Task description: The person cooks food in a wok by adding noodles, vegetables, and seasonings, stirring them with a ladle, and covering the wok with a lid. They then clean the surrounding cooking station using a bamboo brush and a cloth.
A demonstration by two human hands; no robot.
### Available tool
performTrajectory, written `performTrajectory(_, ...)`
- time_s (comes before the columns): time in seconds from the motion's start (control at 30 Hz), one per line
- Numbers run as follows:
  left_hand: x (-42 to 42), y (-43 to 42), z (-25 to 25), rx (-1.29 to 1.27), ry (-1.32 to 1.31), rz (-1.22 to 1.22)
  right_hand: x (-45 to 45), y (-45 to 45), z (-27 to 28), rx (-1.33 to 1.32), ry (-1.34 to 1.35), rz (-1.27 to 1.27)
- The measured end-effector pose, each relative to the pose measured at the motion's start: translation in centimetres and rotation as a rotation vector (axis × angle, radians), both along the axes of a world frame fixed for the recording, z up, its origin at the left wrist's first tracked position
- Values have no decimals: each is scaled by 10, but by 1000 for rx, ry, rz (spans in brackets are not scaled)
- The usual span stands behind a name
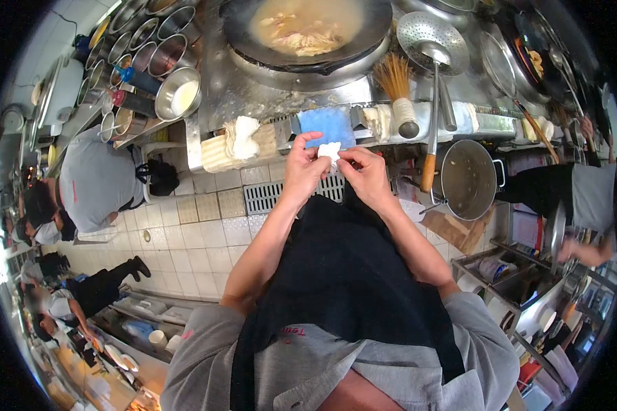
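Observation:
A small crumpled white piece of paper or cloth (330,150) is pinched between my two hands, in front of the black apron; which material it is I cannot tell. My left hand (301,166) grips its left side with thumb and fingers, the index finger raised. On the other side, my right hand (367,172) has thumb and fingertips closed on it. Just beyond the fingers, a blue cloth (325,126) hangs over the stove's front edge. A folded white cloth (244,138) lies to the left on that edge.
A wok (238,38) with cloudy liquid and pale food sits ahead. Right of it are a bamboo brush (395,79), a perforated ladle (418,35) and a deep pot (452,179). Metal bowls (166,56) stand left. Co-workers (99,179) are on both sides.

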State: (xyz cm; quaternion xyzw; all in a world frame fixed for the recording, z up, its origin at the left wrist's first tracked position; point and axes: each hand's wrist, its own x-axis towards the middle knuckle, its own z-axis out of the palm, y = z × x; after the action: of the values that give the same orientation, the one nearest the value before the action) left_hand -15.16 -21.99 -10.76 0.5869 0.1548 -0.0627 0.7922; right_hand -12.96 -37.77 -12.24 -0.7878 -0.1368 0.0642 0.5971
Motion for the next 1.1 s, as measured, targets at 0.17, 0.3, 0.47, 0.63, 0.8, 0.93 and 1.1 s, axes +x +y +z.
performTrajectory(0.17, -5, 23, -6, -4, 86, -96, 11, -1, -6, 238, 406, -79)
performTrajectory(0.3, -8, 37, -14, -50, 207, -165, 18, 2, -8, 356, 604, -78)
performTrajectory(0.47, -21, 24, -12, -183, 198, -51, 17, 9, -13, 304, 643, -38)
performTrajectory(0.63, -35, 31, -33, -81, 222, 56, 3, 24, 4, -120, -14, -83)
performTrajectory(0.8, -51, 36, -40, -242, 244, 128, -27, 49, 4, -325, -298, 230)
performTrajectory(0.93, -63, 43, -56, -563, 261, 244, -31, 64, 2, -264, -56, 203)
performTrajectory(1.1, -65, 58, -40, -556, 64, 286, -5, 77, -13, -223, 39, -40)
